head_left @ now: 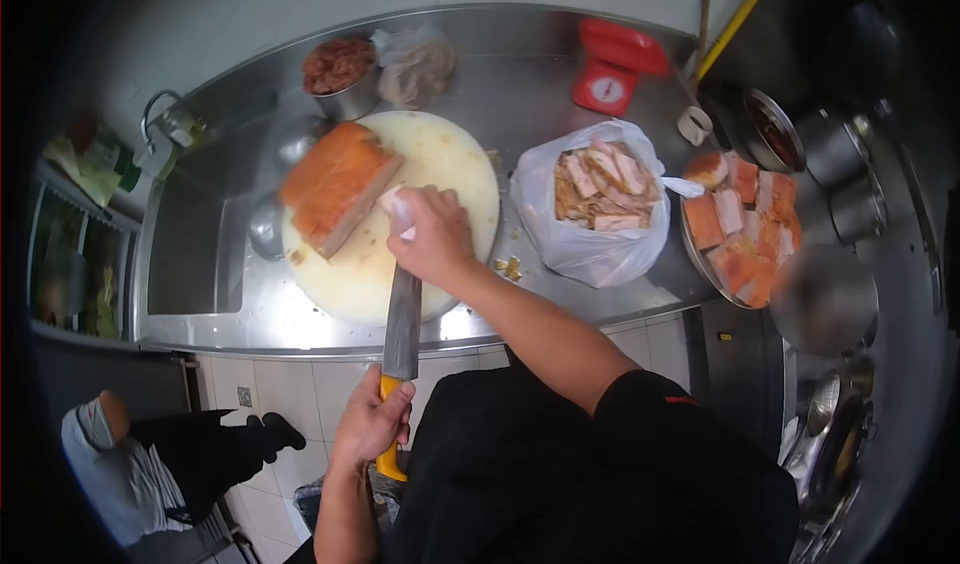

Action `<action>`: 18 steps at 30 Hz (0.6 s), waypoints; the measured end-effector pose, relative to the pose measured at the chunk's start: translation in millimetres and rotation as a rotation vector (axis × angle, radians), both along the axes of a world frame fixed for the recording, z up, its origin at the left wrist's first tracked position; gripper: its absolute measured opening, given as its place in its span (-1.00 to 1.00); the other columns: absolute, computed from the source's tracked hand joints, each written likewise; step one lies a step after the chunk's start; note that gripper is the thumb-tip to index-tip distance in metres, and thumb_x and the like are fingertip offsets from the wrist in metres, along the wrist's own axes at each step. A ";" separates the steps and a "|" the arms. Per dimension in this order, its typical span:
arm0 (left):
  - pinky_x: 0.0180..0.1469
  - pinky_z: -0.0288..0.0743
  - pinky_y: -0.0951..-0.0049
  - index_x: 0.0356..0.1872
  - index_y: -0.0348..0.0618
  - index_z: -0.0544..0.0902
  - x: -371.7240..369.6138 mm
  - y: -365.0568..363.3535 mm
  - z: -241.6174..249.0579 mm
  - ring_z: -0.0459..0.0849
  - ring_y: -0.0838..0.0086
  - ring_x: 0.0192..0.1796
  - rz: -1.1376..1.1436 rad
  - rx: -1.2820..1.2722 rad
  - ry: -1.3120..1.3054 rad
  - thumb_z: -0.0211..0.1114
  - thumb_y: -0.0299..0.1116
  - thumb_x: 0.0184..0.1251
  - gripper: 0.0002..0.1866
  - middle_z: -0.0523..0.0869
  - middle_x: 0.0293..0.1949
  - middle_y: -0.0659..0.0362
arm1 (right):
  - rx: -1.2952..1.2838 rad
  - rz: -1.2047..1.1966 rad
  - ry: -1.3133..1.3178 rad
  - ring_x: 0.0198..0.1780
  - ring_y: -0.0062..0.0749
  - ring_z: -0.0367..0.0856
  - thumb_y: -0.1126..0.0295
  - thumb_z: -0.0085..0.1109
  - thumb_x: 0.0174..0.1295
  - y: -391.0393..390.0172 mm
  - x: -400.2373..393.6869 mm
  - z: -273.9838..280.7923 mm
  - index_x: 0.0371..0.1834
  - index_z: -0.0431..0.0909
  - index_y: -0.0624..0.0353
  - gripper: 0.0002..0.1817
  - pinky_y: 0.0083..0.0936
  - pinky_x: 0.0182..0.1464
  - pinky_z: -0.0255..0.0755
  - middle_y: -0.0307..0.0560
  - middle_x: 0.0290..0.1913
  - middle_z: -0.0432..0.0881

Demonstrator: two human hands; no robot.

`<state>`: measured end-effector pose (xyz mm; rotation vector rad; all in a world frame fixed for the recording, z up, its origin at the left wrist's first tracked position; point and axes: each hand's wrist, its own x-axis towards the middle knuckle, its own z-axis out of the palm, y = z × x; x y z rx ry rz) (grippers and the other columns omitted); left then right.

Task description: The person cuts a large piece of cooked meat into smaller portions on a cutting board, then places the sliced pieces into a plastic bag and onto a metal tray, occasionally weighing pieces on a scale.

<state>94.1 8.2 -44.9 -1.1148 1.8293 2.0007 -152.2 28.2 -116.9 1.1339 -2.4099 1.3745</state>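
Observation:
My left hand is wrapped round the yellow handle of a large knife. Its wide blade points away from me, over the steel counter's front edge and onto a round white cutting board. At the blade's far end my right hand is closed, fingers curled round a white wad; whether it is cloth or paper I cannot tell. Just left of that hand, a thick slab of roast pork with browned skin lies on the board.
A white plastic bag of sliced meat sits right of the board, beside a tray of pork pieces. Behind stand a pot of raw meat, a tied bag and a red scale. A person is at lower left.

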 end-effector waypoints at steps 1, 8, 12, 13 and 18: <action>-0.57 0.42 0.51 -0.01 -0.23 0.45 -10.6 1.4 7.6 0.51 0.55 -0.65 -0.041 -0.013 0.007 0.27 -0.26 0.59 -0.74 0.53 -0.51 0.24 | -0.030 -0.042 0.027 0.11 0.04 0.51 0.34 0.40 -0.01 14.5 -14.1 9.6 0.09 0.59 0.01 -0.50 -0.06 0.16 0.44 -0.06 0.03 0.62; -0.52 0.47 0.46 0.04 -0.26 0.44 -116.5 26.6 39.7 0.61 0.49 -0.59 -0.408 0.279 0.056 0.18 -0.31 0.57 -0.76 0.59 -0.43 0.20 | 0.151 -0.238 0.222 0.18 0.03 0.52 0.33 0.36 0.01 169.8 -135.4 49.7 0.24 0.64 -0.01 -0.40 -0.09 0.26 0.43 -0.07 0.11 0.67; -0.56 0.46 0.46 0.00 -0.26 0.43 -148.3 29.9 25.5 0.56 0.46 -0.64 -0.337 0.379 0.035 0.17 -0.34 0.52 -0.78 0.59 -0.44 0.15 | 0.380 -0.232 0.296 0.36 -0.01 0.43 0.26 0.36 0.05 212.4 -173.4 1.2 0.21 0.67 -0.02 -0.45 -0.02 0.42 0.28 -0.19 0.31 0.61; -0.56 0.46 0.45 0.01 -0.24 0.43 -155.1 28.3 22.8 0.56 0.47 -0.64 -0.320 0.414 0.035 0.15 -0.34 0.53 -0.78 0.58 -0.44 0.18 | 0.401 -0.207 0.275 0.39 -0.01 0.41 0.26 0.37 0.06 214.1 -176.0 -1.7 0.20 0.67 -0.03 -0.46 0.02 0.44 0.25 -0.22 0.36 0.58; -0.58 0.45 0.43 0.01 -0.25 0.43 -173.0 28.0 19.3 0.56 0.47 -0.65 -0.272 0.434 -0.037 0.14 -0.33 0.53 -0.77 0.58 -0.44 0.19 | 0.527 -0.097 0.285 0.37 -0.03 0.40 0.29 0.41 -0.03 233.7 -169.2 -6.7 0.12 0.72 -0.02 -0.47 -0.07 0.43 0.26 -0.20 0.31 0.60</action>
